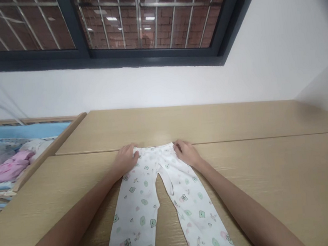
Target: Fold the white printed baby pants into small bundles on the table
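Observation:
White pants (147, 186) with small green and pink prints lie spread on a light wooden surface, waistband away from me and legs toward me. The lower leg ends run out of view at the bottom. My left hand (127, 159) is closed on the left corner of the waistband, thumb on top of the cloth. At the right corner my right hand (186, 151) pinches the waistband with its fingers bent. A narrow strip of white cloth hangs at the crotch, over the inner edge of the right leg.
The wooden surface (273, 174) has a seam across it and meets a white wall (148, 84). A dark-framed window (157, 54) with metal bars is above. At left stands a wooden-railed crib (63, 134) holding pink cloth (14, 166) and blue bedding.

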